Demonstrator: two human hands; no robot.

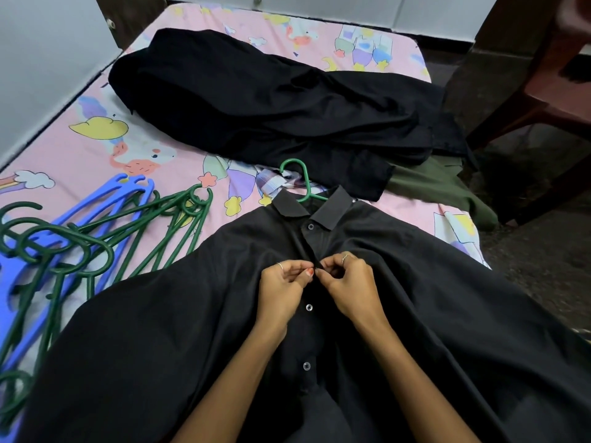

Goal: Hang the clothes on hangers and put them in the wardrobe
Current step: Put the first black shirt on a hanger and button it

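A: Where does the job stand?

B: Early, I'd judge. One black shirt (319, 314) lies face up on the bed (96, 148), with a green hanger (302, 180) inside it; only the hook and a bit of one arm show above the collar.

A: So it's hung, at least?

B: On the hanger, yes, but not put away. The left hand (283, 282) and right hand (347, 281) meet at the placket just below the collar, fingers curled and pinching the two edges of the cloth together, apparently around a button. I can't tell whether that button is through its hole; the fingertips cover it.

A: And the other buttons?

B: One shows at the collar and two lower down the front. Whether those are fastened is hard to read on black fabric.

A: What's left?

B: Plenty. A heap of dark clothes (271, 100) lies further up the bed, an olive garment (441, 190) hangs over the right edge, and a corner of checked cloth (271, 183) peeks out by the hanger's hook. None of these is on a hanger. A pile of spare hangers (96, 238), green and blue, waits on the left. No wardrobe is clearly in view, so carrying everything there remains.
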